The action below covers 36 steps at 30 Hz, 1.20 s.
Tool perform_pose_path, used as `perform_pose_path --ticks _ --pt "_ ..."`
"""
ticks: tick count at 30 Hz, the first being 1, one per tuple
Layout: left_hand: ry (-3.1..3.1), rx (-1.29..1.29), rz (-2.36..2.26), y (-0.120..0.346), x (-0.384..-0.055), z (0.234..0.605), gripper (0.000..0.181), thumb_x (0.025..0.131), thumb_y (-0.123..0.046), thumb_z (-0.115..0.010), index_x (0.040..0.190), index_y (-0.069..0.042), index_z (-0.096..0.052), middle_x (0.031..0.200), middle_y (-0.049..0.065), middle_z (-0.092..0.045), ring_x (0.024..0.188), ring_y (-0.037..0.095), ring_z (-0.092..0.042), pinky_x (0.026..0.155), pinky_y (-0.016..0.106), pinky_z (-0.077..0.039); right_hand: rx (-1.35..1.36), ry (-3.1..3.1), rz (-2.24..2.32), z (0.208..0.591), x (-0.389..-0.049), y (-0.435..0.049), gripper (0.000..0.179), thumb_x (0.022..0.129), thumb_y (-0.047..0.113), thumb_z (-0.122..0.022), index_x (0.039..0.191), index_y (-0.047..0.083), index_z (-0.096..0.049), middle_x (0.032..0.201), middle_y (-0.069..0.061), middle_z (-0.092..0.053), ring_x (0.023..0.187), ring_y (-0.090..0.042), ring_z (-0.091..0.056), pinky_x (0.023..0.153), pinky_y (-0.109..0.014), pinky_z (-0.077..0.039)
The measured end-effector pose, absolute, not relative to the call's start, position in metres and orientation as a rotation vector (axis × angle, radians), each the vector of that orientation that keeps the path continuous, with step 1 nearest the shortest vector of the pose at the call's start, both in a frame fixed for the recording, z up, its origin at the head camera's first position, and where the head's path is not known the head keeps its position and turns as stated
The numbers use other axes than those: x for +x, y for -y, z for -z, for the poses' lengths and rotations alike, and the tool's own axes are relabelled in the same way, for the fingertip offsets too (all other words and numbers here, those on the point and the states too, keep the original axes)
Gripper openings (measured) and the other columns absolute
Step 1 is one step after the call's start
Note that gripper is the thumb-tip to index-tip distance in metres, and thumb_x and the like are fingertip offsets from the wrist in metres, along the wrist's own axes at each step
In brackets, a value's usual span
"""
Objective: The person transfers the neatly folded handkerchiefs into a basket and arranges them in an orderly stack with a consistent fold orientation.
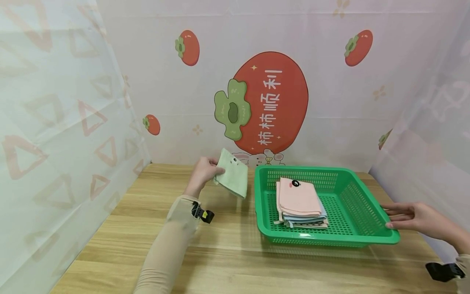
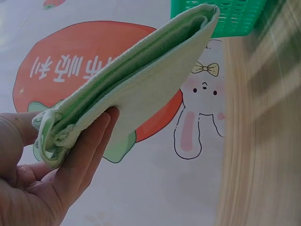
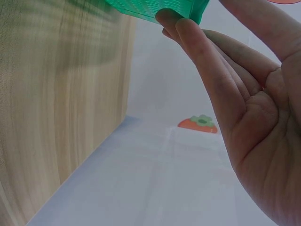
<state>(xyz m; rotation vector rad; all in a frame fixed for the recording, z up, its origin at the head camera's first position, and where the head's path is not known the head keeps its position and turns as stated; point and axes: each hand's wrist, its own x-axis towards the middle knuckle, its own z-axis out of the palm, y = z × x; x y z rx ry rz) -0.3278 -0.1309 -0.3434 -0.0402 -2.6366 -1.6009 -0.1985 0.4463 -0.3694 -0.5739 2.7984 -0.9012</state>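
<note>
My left hand (image 1: 206,172) holds a folded pale green small towel (image 1: 233,174) by one edge, above the table left of the basket. The towel has a small printed face; its folded layers and hanging loop show in the left wrist view. At the right, my right hand (image 1: 422,218) holds the rim of a green plastic basket (image 1: 356,241), thumb over the edge and fingers against its outer side. Inside the basket, toward its left, lies a stack of folded towels, a pink towel (image 1: 299,198) on top and a blue towel (image 1: 323,212) below.
The wooden table (image 1: 220,261) runs up to a pale back cloth (image 1: 165,81) printed with persimmons and a rabbit. Hanging cloths close off the left and right sides. A small black camera mount is strapped to each wrist.
</note>
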Motion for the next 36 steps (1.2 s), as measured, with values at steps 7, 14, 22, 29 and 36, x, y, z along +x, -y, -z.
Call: perform_pose_path --ticks 7,14,22,29,36 --pt "2.604 -0.058 1.623 0.126 -0.324 0.336 0.027 0.072 -0.003 -0.073 0.096 0.006 -0.067 0.090 0.017 -0.069 0.070 0.016 -0.061 0.059 0.024 -0.051 -0.563 -2.791 0.898 0.369 -0.199 -0.446 0.056 0.090 0.012 -0.064 0.128 -0.023 -0.041 0.108 0.044 -0.045 0.086 0.011 -0.061 0.066 -0.024 -0.056" --pt "2.590 -0.065 1.638 0.121 -0.321 0.330 0.026 0.072 -0.004 -0.072 0.096 0.006 -0.067 0.089 0.016 -0.069 0.069 0.014 -0.061 0.058 0.023 -0.050 -0.561 -2.779 0.914 0.368 -0.199 -0.446 0.057 0.090 0.012 -0.064 0.127 -0.024 -0.040 0.108 0.044 -0.044 0.086 0.011 -0.061 0.066 -0.023 -0.055" --pt "2.562 -0.089 1.676 0.117 -0.321 0.323 0.027 0.073 -0.005 -0.072 0.098 0.006 -0.067 0.091 0.017 -0.069 0.069 0.014 -0.062 0.058 0.023 -0.051 -0.572 -2.795 0.907 0.367 -0.199 -0.445 0.055 0.090 0.011 -0.064 0.127 -0.022 -0.042 0.108 0.044 -0.045 0.086 0.011 -0.061 0.065 -0.024 -0.056" --pt "2.541 -0.114 1.714 0.110 -0.317 0.315 0.030 0.073 -0.003 -0.072 0.100 0.007 -0.066 0.093 0.019 -0.070 0.069 0.015 -0.063 0.058 0.023 -0.052 -0.549 -2.793 0.883 0.368 -0.199 -0.447 0.057 0.090 0.013 -0.064 0.128 -0.022 -0.042 0.109 0.042 -0.048 0.086 0.011 -0.061 0.066 -0.024 -0.056" --pt "2.519 -0.132 1.745 0.103 -0.316 0.311 0.029 0.073 -0.002 -0.072 0.099 0.008 -0.066 0.091 0.019 -0.070 0.069 0.015 -0.063 0.059 0.024 -0.052 -0.567 -2.775 0.905 0.368 -0.199 -0.448 0.056 0.090 0.012 -0.063 0.128 -0.023 -0.041 0.109 0.043 -0.046 0.087 0.011 -0.061 0.066 -0.023 -0.055"
